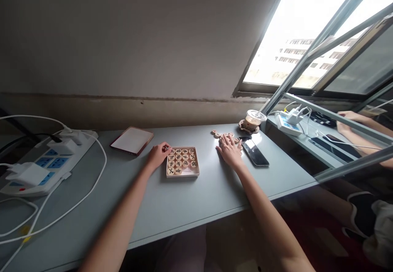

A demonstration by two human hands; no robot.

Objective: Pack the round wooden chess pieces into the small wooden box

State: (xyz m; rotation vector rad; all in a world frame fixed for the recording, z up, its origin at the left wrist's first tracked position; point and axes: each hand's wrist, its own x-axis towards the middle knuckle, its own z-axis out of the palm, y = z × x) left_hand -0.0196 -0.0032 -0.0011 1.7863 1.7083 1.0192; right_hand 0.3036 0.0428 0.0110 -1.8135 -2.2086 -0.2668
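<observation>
A small square wooden box (pixel 182 174) holds several round wooden game pieces with black characters. My left hand (pixel 158 154) rests at the box's left edge, fingers curled against its upper left corner; whether it grips a piece is hidden. My right hand (pixel 229 149) lies flat with fingers spread over a loose row of round pieces (pixel 218 134) on the grey table (pixel 172 206), to the right of the box. A black phone (pixel 254 151) lies just right of that hand.
A dark red lid or tray (pixel 132 140) lies left of the box. A white power strip (pixel 50 161) with plugs and cables sits at far left. A lidded drink cup (pixel 254 120) stands near the window. The window pane reflects the desk and my hand.
</observation>
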